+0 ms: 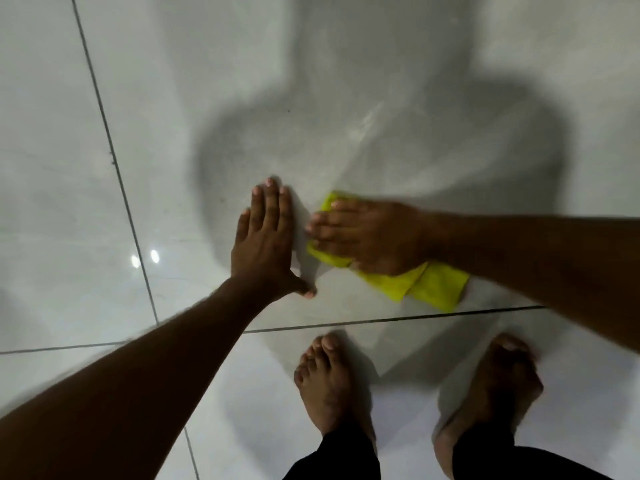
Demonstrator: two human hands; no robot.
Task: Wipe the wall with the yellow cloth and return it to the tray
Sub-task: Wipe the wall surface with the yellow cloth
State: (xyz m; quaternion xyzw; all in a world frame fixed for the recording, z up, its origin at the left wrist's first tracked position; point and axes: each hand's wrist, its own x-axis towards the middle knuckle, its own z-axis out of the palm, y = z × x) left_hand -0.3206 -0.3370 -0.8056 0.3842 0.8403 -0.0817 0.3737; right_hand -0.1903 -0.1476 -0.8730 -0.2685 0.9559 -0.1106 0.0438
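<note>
The yellow cloth [429, 284] is pressed flat against the glossy white tiled wall [346, 98], low down just above the seam with the floor. My right hand [367, 233] lies on top of it, fingers spread and pointing left, covering its upper part. My left hand [265, 240] rests flat on the wall just left of the cloth, fingers together and pointing up, holding nothing. No tray is in view.
Dark grout lines cross the tiles, one slanted [114, 161] at the left and one along the wall's foot [398, 318]. My two bare feet [329, 382] stand on the white floor tiles right below the hands. My shadow falls on the wall.
</note>
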